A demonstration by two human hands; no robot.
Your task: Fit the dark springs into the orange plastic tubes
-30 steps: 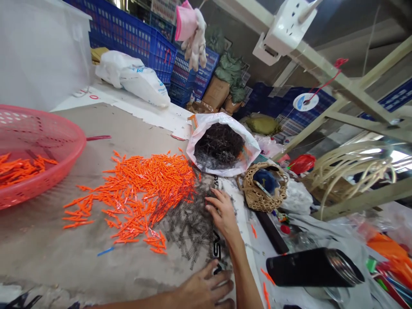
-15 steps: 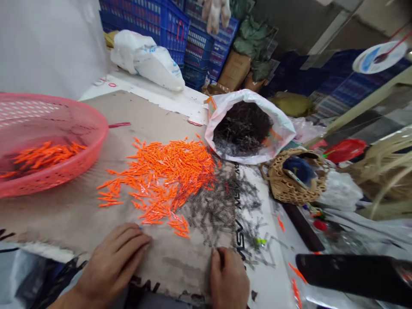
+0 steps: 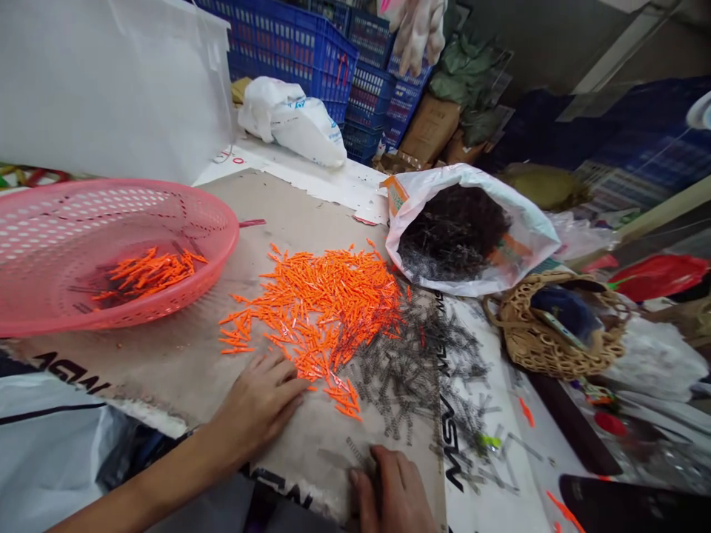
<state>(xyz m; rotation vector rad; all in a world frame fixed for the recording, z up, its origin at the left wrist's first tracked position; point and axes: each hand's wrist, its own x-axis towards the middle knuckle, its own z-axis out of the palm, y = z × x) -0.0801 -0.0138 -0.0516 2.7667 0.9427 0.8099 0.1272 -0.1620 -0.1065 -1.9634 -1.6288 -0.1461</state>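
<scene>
A spread of small pointed orange plastic pieces [image 3: 333, 296] lies on the brown cardboard [image 3: 205, 377]. My left hand [image 3: 264, 400] rests at its lower left edge, palm down with fingers stretched out, the fingertips by the nearest orange pieces. Many thin dark spring-like pieces [image 3: 394, 370] are scattered right of the orange ones, partly mixed with them. My right hand [image 3: 397, 488] is at the cardboard's near edge, thumb and forefinger apart, and I see nothing held. Just above its thumb lies a single dark spring-like piece [image 3: 356, 451].
On the left stands a pink mesh basket [image 3: 216, 274] with orange and dark pieces inside. A white sack [image 3: 533, 233] full of dark pieces opens toward me at the back right. Beside it sit a woven bag [image 3: 522, 348] and a black flat object [image 3: 627, 503].
My left hand has moved up to the orange pieces, its fingers spreading. The right hand's thumb and forefinger have parted more. The whole view has shifted, so things appear further right.
</scene>
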